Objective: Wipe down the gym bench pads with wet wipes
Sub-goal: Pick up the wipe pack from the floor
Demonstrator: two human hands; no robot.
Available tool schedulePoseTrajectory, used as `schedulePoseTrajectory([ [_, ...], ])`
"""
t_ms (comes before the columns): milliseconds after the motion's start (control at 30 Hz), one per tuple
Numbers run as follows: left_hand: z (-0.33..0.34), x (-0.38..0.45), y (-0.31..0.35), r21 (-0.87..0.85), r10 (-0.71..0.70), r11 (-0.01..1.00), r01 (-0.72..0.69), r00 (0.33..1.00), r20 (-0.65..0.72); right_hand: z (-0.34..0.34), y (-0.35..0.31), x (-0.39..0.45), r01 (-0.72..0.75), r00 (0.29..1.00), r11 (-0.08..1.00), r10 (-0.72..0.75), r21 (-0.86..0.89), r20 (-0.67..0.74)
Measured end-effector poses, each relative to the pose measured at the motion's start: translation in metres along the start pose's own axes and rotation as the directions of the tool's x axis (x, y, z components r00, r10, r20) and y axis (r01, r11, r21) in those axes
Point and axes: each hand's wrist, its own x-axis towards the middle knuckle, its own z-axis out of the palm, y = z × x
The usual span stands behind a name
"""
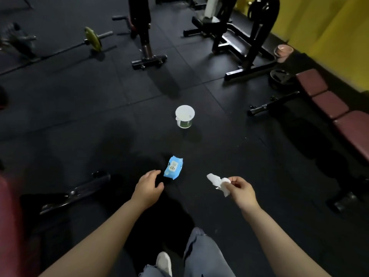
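Observation:
A blue pack of wet wipes (173, 167) lies on the black rubber floor. My left hand (148, 188) hovers just left of it, fingers loosely curved and holding nothing. My right hand (241, 190) pinches a crumpled white wet wipe (218, 182) between thumb and fingers, to the right of the pack. A maroon padded bench (339, 112) stands along the right side. Another maroon pad (10, 220) shows at the left edge.
A white tub (185, 116) stands on the floor beyond the pack. A barbell with a yellow plate (92, 39) lies at the back left. Black machine frames (247, 47) fill the back. A bench foot bar (74, 193) lies at the lower left. My leg and shoe (164, 262) are below.

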Motion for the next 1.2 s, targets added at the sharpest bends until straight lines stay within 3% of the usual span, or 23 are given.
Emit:
schedulePoseTrajectory([
  [233, 0.012, 0.123, 0.07, 0.03, 0.011, 0.999, -0.013, 0.998, 0.061, -0.05, -0.043, 0.13, -0.019, 0.997, 1.0, 0.019, -0.001, -0.073],
  [567, 0.002, 0.292, 0.167, -0.107, -0.112, 0.988, 0.11, 0.994, -0.012, -0.095, -0.126, 0.322, -0.056, 0.993, 0.988, 0.069, -0.145, 0.091],
  [1200, -0.095, 0.599, 0.223, -0.184, -0.242, 0.956, 0.229, 0.969, -0.049, 0.027, -0.328, 0.626, -0.002, 0.955, 0.932, 0.109, -0.362, 0.276],
])
